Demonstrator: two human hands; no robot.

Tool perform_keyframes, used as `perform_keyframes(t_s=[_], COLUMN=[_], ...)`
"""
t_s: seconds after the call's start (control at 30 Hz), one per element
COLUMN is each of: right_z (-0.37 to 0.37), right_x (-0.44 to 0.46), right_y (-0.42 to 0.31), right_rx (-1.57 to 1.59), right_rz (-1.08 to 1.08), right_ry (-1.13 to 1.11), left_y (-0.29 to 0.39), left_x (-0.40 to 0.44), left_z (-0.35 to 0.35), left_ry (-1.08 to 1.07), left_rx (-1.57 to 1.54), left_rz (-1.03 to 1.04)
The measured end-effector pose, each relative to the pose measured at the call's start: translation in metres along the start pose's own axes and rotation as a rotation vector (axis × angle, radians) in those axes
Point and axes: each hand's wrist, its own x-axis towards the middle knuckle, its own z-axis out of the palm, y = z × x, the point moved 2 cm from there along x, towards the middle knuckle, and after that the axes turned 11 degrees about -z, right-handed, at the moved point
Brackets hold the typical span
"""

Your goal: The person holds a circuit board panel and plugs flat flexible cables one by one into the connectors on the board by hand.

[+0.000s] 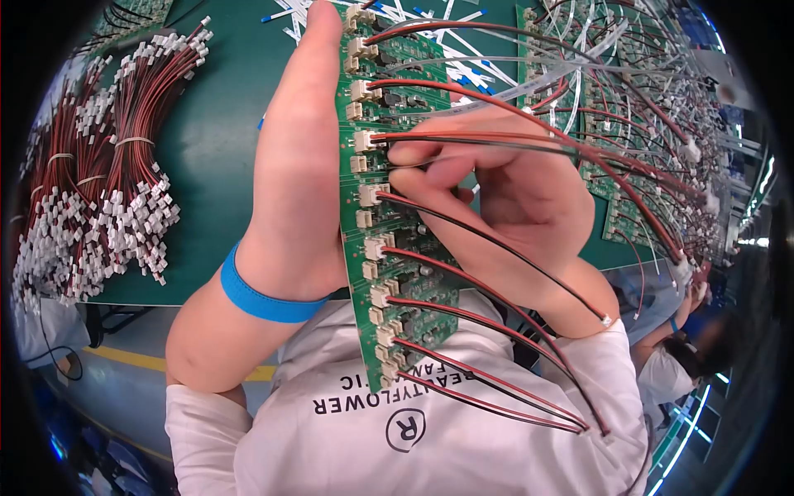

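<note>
A long green circuit board panel (426, 310) with a row of white sockets along its edge stands tilted in front of my chest. My left hand (302, 124), with a blue wrist band, grips it from the left; the thumb lies along the edge, and the other fingers are mostly hidden behind the board. Thumb and forefinger of my right hand (529, 174) pinch together at a red-and-black cable (471, 137), close to the socket where its plug sits. Several similar cables (496, 289) hang from sockets above and below, trailing right.
Bundles of red-and-black cables (136, 107) with white plugs lie on the green tabletop (211, 124) at left. White-and-blue flat strips (463, 41) lie behind the board. More wired boards (612, 140) are heaped at right. Another person (678, 355) sits beyond, at the lower right.
</note>
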Motion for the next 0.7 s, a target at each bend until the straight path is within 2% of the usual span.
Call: perform_keyframes(t_s=[0.03,0.13,0.33,0.7], right_z=[-0.003,-0.010,-0.013,-0.009], right_x=[0.000,0.003,0.008,0.012], right_y=[-0.001,-0.004,-0.004,-0.002], right_rx=[-0.013,-0.044,-0.043,-0.187], right_rz=[0.008,0.048,0.109,-0.123], right_ry=[-0.041,-0.118,-0.135,-0.147], left_y=[0.002,0.000,-0.003,0.001], left_x=[0.002,-0.001,0.018,0.012], left_z=[-0.017,-0.013,-0.049,-0.039], left_ry=[-0.052,-0.170,-0.198,-0.192], left_rx=[0.044,0.095,0.311,0.057], left_rz=[0.015,0.080,0.308,0.121])
